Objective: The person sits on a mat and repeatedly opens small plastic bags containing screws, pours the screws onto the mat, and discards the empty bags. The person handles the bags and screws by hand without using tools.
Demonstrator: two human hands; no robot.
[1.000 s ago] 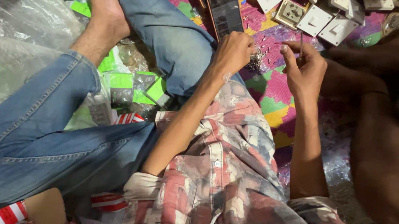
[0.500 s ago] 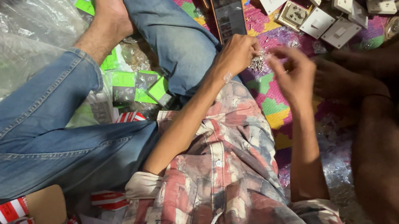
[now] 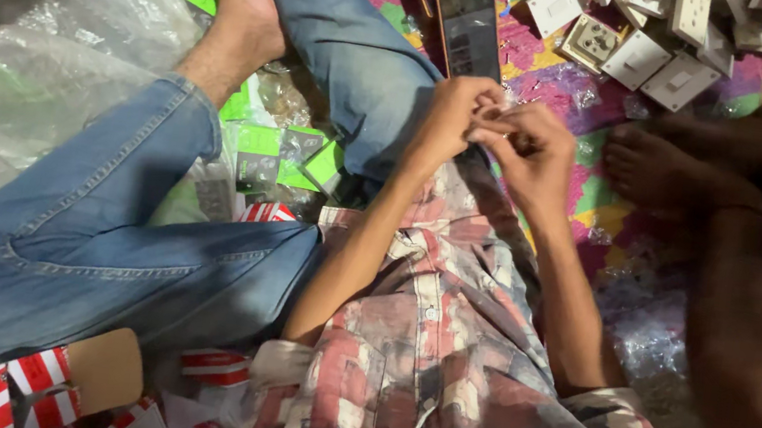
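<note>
I see my left hand [image 3: 448, 115] and right hand [image 3: 532, 150] pinched together on something too small to identify, at six o'clock of the phone [image 3: 470, 22]. It could slip into the plastic wrappers [image 3: 570, 82].

Showing glossy glass on the phone [image 3: 470, 22], smooth white plastic on the switch plates [image 3: 663, 45], crinkled clear plastic bags [image 3: 20, 49], faded denim jeans [image 3: 106, 217], soft checked cloth shirt [image 3: 442, 350].

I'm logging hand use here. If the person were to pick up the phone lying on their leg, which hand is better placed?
Probably the left hand: it sits right at the near end of the phone. The right hand is farther to the side, fingertips pinched together with the left's.
</note>
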